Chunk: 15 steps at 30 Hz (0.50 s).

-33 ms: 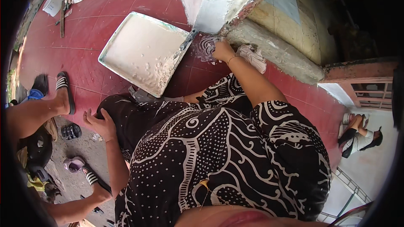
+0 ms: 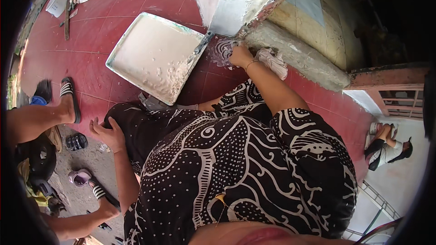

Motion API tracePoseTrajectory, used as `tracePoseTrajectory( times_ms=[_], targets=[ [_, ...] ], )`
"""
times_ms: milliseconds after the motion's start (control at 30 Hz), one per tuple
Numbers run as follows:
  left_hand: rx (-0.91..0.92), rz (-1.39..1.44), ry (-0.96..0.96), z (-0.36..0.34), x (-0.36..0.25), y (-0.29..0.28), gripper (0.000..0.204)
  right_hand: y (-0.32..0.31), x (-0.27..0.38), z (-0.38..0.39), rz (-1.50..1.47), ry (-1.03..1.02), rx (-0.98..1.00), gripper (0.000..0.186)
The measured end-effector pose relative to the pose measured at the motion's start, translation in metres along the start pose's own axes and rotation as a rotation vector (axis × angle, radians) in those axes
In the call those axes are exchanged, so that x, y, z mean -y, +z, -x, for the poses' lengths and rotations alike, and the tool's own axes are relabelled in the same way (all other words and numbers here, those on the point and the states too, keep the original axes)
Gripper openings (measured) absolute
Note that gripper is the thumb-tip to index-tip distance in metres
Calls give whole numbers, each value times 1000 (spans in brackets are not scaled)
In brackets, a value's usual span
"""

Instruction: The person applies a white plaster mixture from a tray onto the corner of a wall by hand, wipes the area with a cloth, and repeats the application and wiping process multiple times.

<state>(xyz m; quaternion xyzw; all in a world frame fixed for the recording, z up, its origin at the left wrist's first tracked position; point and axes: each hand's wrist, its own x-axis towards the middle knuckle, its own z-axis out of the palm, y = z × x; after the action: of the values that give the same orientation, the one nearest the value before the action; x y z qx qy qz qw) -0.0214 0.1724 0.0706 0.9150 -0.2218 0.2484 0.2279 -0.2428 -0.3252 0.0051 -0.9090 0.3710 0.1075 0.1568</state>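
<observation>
My right hand (image 2: 240, 56) reaches down to the foot of the pillar (image 2: 222, 13), its fingers curled over the red floor. What they hold, if anything, is hidden. Curved whitish smears (image 2: 221, 51) mark the floor right beside those fingers. A crumpled pale cloth (image 2: 272, 63) lies just behind the hand. To the left sits a wide square tray (image 2: 119, 45) of creamy pale paste, lumpy toward its near right side. Across its right corner lies a paste-smeared tool (image 2: 203, 41), perhaps a scraper. My left hand (image 2: 110, 134) rests by my knee, fingers spread, holding nothing.
A rough cement ledge (image 2: 295, 54) runs right from the pillar. At the left are another person's legs in striped slippers (image 2: 68, 95), and loose footwear (image 2: 79, 177). A white bucket (image 2: 56, 4) stands far left. Another person (image 2: 391, 147) sits at the far right, near a ladder (image 2: 377, 204).
</observation>
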Motion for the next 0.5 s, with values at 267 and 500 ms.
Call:
tracePoseTrajectory(
  times_ms=[267,500],
  targets=[
    [14,28,-35,-1,1,2,48,-3,16,52,28,-79,-14,35],
    [8,43,-38,-1,0,0,48,30,20,42,30,-230,-141,19]
  ],
)
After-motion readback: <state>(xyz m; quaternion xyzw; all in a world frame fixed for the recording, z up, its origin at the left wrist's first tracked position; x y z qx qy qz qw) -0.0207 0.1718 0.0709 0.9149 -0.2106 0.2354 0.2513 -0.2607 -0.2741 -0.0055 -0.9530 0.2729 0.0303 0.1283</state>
